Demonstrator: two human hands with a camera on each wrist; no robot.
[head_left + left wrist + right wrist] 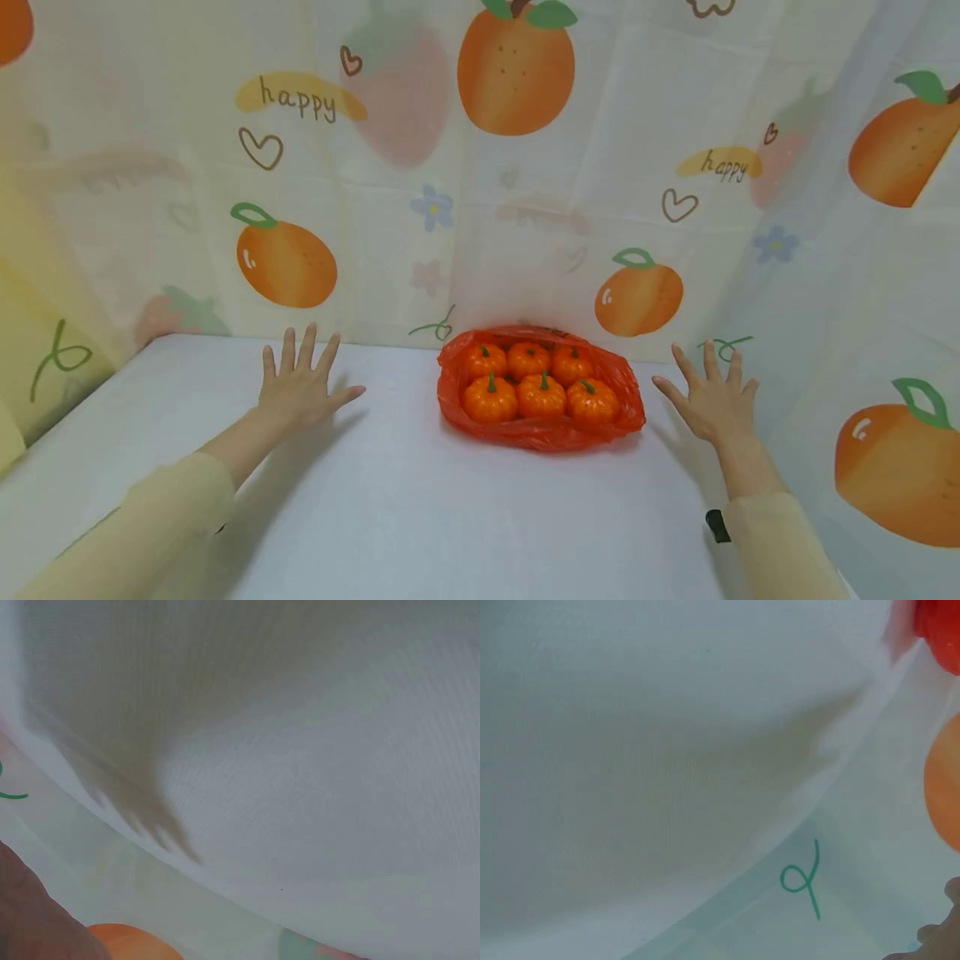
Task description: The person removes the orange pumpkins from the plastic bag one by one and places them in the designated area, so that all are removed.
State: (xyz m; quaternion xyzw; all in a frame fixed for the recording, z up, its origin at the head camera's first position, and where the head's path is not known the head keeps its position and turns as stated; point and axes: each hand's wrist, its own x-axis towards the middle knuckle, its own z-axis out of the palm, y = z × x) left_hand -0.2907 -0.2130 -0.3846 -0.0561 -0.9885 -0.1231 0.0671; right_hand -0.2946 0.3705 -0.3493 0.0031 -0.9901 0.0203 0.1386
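Observation:
Several small orange pumpkins (pixel 542 395) with green stems sit in two rows inside an opened red plastic bag (pixel 540 435) near the back of the table. To the left of the bag, my left hand (pixel 298 392) is held out with fingers spread and nothing in it. My right hand (pixel 716 407) is likewise spread and bare, just right of the bag and nearer to it than the left. Part of the left hand (pixel 37 915) shows at the lower left of its wrist view. Fingertips (pixel 941 930) of the right hand show in the right wrist view's lower corner.
A white cloth covers the table (pixel 480 525). Directly behind it hangs a curtain (pixel 480 217) printed with oranges, strawberries and hearts, which also runs along the right side. A small black item (pixel 717 526) appears beside the right sleeve.

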